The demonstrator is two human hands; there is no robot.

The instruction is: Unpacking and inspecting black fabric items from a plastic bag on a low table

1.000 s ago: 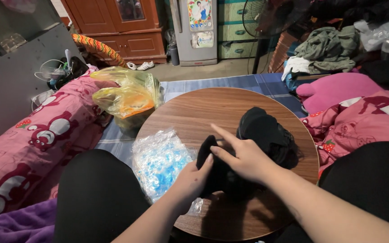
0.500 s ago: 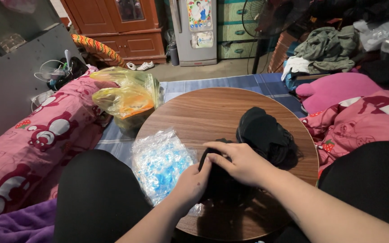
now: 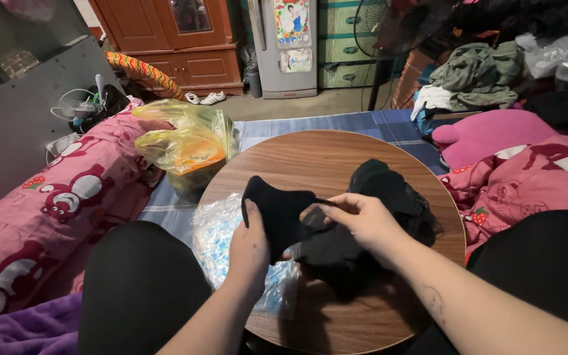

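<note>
- The left hand is gripping a black face mask by its near edge, thumb on top and fingers closed underneath, at the near-left part of the round wooden table.
- The right hand is pinching the mask's other end between thumb and fingertips, just right of the left hand and above the table's middle.
- The mask is being held stretched between both hands, slightly raised off the table; beneath it, on the table top, more black masks are lying.
- A judgement on doing the step well: keeping both pinches at the outer edges and pulling evenly is likely giving a flat, uncreased mask; gripping the centre panel is risking a crumpled one.
- A clear plastic bag with blue-and-white contents is overhanging the table's near-left rim, touching the left wrist.
- A heap of black masks is resting on the table's right half, just beyond the right hand.
- A yellow plastic bag is sitting just off the table's far-left rim.
- A wooden cabinet is standing well beyond the table.
</note>
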